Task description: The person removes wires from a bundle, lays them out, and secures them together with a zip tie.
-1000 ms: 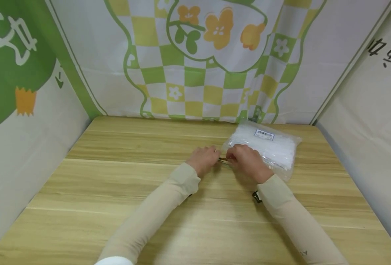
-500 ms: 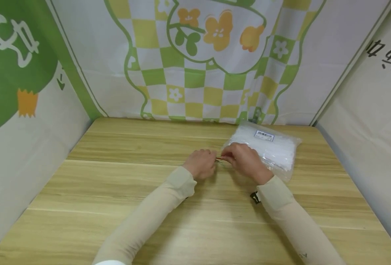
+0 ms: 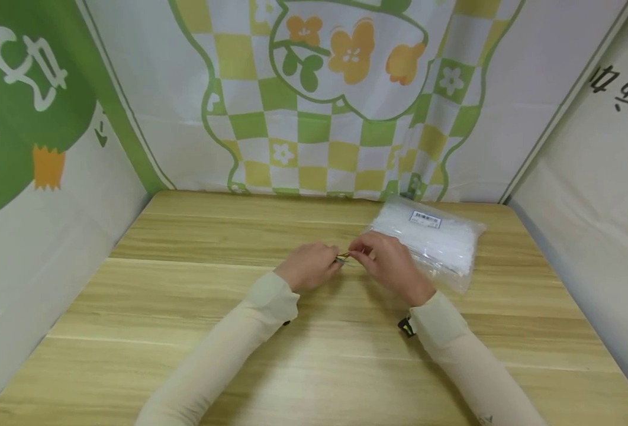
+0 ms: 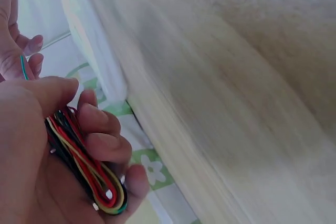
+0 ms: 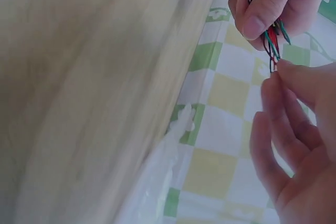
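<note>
My left hand (image 3: pixel 309 266) grips a folded bundle of thin wires (image 4: pixel 90 163) in its curled fingers. Red, black, yellow and green strands show in the left wrist view, with the looped end lying by the little finger. Facing it, my right hand (image 3: pixel 393 265) pinches the ends of several strands between thumb and index finger. In the right wrist view those strands (image 5: pixel 273 45) stretch across the short gap between both hands, and a green one sticks out loose. The other fingers of the right hand (image 5: pixel 302 124) are loosely bent beneath the pinch.
A clear plastic bag (image 3: pixel 452 242) of white contents, with a barcode label (image 3: pixel 425 219), lies at the back right of the wooden table (image 3: pixel 196 236), just beyond the right hand. Printed cloth (image 3: pixel 314 160) hangs behind the table, and cloth walls flank both sides.
Both hands have drifted left and slightly towards me with the wires, the left one farther. More of the strands between them shows now. The bag has stayed in place.
</note>
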Demonstrator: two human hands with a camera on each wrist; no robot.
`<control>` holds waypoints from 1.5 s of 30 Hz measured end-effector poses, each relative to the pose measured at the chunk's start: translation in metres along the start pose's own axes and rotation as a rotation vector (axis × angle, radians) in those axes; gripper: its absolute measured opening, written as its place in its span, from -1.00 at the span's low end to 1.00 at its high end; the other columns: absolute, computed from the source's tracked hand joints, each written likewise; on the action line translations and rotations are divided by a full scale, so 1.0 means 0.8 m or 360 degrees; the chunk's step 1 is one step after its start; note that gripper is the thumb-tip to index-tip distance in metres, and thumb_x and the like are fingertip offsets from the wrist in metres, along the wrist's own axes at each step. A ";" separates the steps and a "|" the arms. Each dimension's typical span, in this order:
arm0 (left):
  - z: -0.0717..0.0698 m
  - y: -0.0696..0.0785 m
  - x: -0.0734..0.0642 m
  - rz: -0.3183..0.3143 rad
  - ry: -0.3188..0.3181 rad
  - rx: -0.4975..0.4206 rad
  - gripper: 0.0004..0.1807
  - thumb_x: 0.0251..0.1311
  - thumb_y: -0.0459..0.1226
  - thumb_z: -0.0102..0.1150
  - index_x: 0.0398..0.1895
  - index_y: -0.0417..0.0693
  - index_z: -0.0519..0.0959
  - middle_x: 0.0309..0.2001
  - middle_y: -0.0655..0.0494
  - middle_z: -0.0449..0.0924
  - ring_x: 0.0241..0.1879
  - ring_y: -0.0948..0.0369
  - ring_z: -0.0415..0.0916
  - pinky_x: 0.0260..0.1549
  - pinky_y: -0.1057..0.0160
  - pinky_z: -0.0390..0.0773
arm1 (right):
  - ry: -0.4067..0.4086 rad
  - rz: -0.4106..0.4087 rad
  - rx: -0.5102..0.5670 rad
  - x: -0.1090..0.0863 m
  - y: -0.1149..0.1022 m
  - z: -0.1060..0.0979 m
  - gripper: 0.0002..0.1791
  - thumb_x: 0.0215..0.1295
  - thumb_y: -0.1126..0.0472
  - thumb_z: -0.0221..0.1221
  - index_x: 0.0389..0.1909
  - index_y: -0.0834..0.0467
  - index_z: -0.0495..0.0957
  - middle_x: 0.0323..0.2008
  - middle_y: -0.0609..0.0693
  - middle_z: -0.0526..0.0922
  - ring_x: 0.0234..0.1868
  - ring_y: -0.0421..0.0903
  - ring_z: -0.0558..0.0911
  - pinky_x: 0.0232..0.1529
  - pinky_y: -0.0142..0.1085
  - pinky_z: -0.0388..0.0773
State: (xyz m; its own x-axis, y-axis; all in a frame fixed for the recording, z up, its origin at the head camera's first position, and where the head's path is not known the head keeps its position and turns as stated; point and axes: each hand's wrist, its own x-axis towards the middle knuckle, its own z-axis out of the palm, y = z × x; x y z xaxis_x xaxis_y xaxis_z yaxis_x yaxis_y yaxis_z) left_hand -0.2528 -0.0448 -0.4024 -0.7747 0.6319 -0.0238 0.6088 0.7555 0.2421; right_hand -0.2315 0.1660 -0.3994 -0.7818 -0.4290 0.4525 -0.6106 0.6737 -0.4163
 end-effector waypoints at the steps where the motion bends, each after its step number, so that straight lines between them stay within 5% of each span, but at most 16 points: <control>1: -0.001 -0.001 -0.003 0.0013 0.0005 -0.0028 -0.72 0.65 -0.14 -0.04 -0.28 -0.05 0.51 -0.49 0.17 0.40 -0.49 0.24 0.32 -0.39 0.23 0.39 | 0.0015 -0.0012 0.0026 -0.001 -0.001 0.002 -0.96 0.38 0.25 0.40 -0.20 0.09 0.76 -0.27 -0.04 0.78 -0.28 -0.14 0.74 -0.30 -0.24 0.69; 13: -0.002 -0.009 -0.034 0.0023 0.0117 -0.0260 -0.72 0.60 -0.20 -0.07 -0.38 0.02 0.42 -0.54 0.22 0.31 -0.56 0.30 0.23 -0.47 0.32 0.28 | 0.0271 -0.0229 0.0080 -0.007 -0.012 0.020 -0.95 0.35 0.27 0.42 -0.21 0.10 0.77 -0.31 -0.05 0.76 -0.37 -0.18 0.71 -0.42 -0.28 0.67; 20: -0.004 -0.013 -0.049 -0.0034 0.0158 -0.0327 -0.74 0.53 -0.22 -0.05 -0.43 0.03 0.40 -0.57 0.21 0.29 -0.60 0.29 0.19 -0.53 0.32 0.24 | 0.0271 -0.0245 0.0177 -0.004 -0.019 0.028 -0.95 0.35 0.28 0.41 -0.21 0.12 0.77 -0.33 -0.04 0.76 -0.41 -0.20 0.69 -0.42 -0.36 0.65; 32: -0.004 -0.021 -0.073 0.0143 0.0248 -0.0210 -0.78 0.44 -0.25 -0.02 -0.45 0.06 0.33 -0.55 0.28 0.22 -0.55 0.34 0.12 -0.48 0.36 0.20 | -0.0011 0.0355 0.0928 -0.005 -0.035 0.024 -0.93 0.40 0.22 0.39 -0.19 0.10 0.81 -0.24 0.04 0.81 -0.36 -0.13 0.69 -0.35 -0.30 0.65; 36: -0.005 -0.022 -0.079 0.0147 0.0259 -0.0281 -0.76 0.49 -0.24 -0.06 -0.43 0.06 0.33 -0.56 0.28 0.22 -0.56 0.35 0.12 -0.48 0.36 0.21 | 0.0020 0.0411 0.1056 -0.006 -0.037 0.027 -0.90 0.40 0.23 0.39 -0.18 0.17 0.80 -0.25 0.12 0.79 -0.38 -0.16 0.67 -0.36 -0.30 0.62; 41: -0.008 -0.021 -0.082 0.0091 0.0252 -0.0347 -0.77 0.55 -0.23 -0.07 -0.38 0.04 0.37 -0.55 0.26 0.29 -0.56 0.34 0.20 -0.47 0.35 0.27 | 0.0168 0.0220 0.0793 -0.009 -0.037 0.037 -0.94 0.34 0.26 0.43 -0.22 0.13 0.83 -0.28 0.02 0.83 -0.39 -0.23 0.68 -0.37 -0.36 0.64; 45: -0.006 -0.022 -0.085 0.0045 0.0215 -0.0334 -0.75 0.56 -0.24 -0.07 -0.39 0.02 0.37 -0.55 0.23 0.29 -0.58 0.31 0.19 -0.50 0.35 0.26 | 0.0154 -0.0002 0.0423 -0.011 -0.039 0.041 -0.93 0.30 0.25 0.46 -0.23 0.04 0.84 -0.27 -0.09 0.83 -0.36 -0.25 0.69 -0.34 -0.37 0.65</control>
State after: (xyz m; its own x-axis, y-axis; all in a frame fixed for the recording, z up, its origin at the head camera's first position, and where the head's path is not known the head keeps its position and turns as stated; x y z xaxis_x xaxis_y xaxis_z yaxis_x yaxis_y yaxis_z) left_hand -0.2118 -0.1020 -0.4001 -0.7823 0.6128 0.1122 0.5927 0.6766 0.4370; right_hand -0.2100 0.1287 -0.4165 -0.7731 -0.3616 0.5211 -0.6333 0.4862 -0.6021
